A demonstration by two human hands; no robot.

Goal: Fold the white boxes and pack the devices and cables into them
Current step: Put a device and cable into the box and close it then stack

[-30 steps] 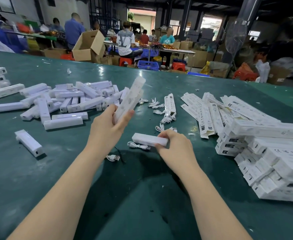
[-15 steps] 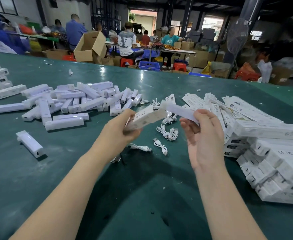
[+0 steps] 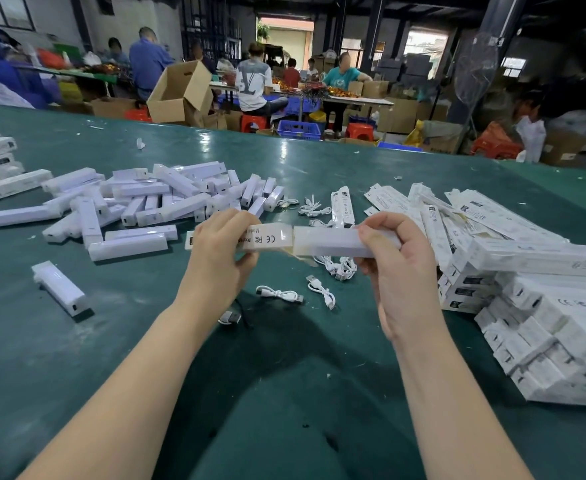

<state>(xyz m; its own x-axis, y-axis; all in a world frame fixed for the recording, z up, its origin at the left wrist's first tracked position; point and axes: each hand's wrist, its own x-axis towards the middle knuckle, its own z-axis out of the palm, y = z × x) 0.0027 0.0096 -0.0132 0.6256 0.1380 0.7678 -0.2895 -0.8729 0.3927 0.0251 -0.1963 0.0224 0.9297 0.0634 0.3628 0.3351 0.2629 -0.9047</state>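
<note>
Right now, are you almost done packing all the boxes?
Not nearly. Done: a stack of packed boxes. In hand: the left hand holds a white box and the right hand holds a device at its open end. Left: many loose devices, cables and flat boxes.

A dim warehouse hall lies beyond the green table (image 3: 77, 341). Dark pillars (image 3: 492, 57) rise to a shadowed ceiling, daylight enters a far doorway (image 3: 286, 36), and red stools (image 3: 253, 122) stand among cardboard cartons (image 3: 180, 95).
</note>
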